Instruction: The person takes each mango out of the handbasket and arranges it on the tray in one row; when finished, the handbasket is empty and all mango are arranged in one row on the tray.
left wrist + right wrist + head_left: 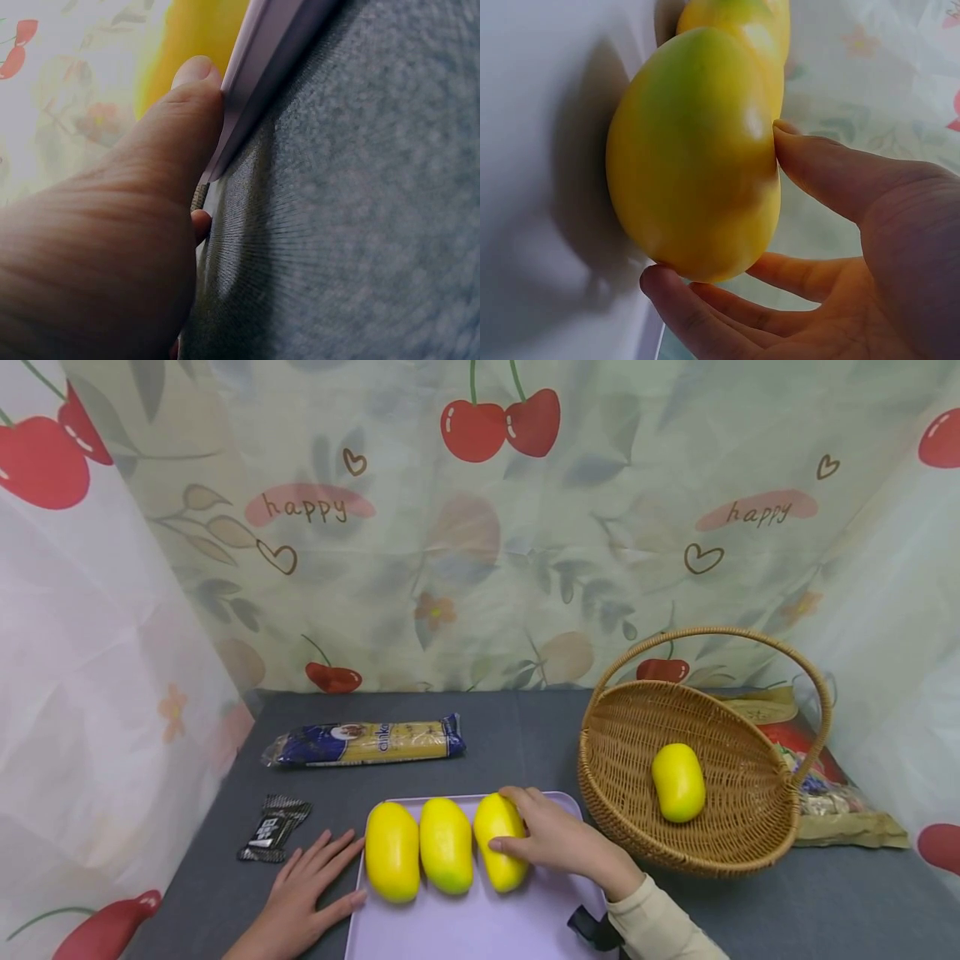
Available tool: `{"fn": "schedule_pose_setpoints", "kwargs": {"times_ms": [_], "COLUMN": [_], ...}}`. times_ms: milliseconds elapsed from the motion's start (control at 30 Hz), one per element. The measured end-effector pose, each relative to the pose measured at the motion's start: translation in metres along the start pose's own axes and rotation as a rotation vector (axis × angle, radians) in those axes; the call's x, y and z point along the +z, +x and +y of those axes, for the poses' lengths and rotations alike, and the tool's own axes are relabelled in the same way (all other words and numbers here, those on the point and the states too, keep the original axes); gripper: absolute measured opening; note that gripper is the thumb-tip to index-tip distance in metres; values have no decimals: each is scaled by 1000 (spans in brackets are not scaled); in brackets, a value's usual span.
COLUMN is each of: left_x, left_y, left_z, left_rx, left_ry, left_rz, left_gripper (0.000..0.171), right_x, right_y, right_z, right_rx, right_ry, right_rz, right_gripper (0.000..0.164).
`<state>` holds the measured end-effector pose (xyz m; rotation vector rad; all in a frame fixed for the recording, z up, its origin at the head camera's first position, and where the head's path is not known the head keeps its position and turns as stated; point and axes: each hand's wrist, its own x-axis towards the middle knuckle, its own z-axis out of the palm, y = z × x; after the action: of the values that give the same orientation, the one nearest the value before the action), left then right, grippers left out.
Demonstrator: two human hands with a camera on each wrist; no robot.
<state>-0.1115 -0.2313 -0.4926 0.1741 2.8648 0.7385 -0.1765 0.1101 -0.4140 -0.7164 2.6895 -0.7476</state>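
Three yellow mangoes lie in a row on a lilac tray (450,931). My right hand (558,839) holds the rightmost mango (491,827), thumb on one side and fingers around the other. The right wrist view shows this mango (697,150) close up, pinched between thumb and fingertips, with greenish skin at one end. The middle mango (447,847) and the left mango (393,852) sit beside it. My left hand (303,893) rests with fingers spread at the tray's left edge; in the left wrist view its thumb (180,105) is against the tray rim (240,82).
A wicker basket (618,752) with a tall handle stands at the right, another mango (678,783) inside. Behind it lies a brown and red bag (847,831). A pasta packet (397,741) lies at the back left, and a black wrapped snack (272,828) nearer the left hand.
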Motion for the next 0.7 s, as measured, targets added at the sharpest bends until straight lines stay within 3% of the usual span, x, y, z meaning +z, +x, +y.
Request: {"fn": "schedule_pose_setpoints", "kwargs": {"times_ms": [700], "left_x": [0], "left_y": [0], "left_z": [1], "left_rx": [-2], "left_ry": [10], "left_rz": [1], "left_gripper": [69], "right_x": [-1], "right_y": [-2], "right_z": [1], "right_rx": [2], "right_ry": [31], "right_rz": [-34], "right_gripper": [75]}}
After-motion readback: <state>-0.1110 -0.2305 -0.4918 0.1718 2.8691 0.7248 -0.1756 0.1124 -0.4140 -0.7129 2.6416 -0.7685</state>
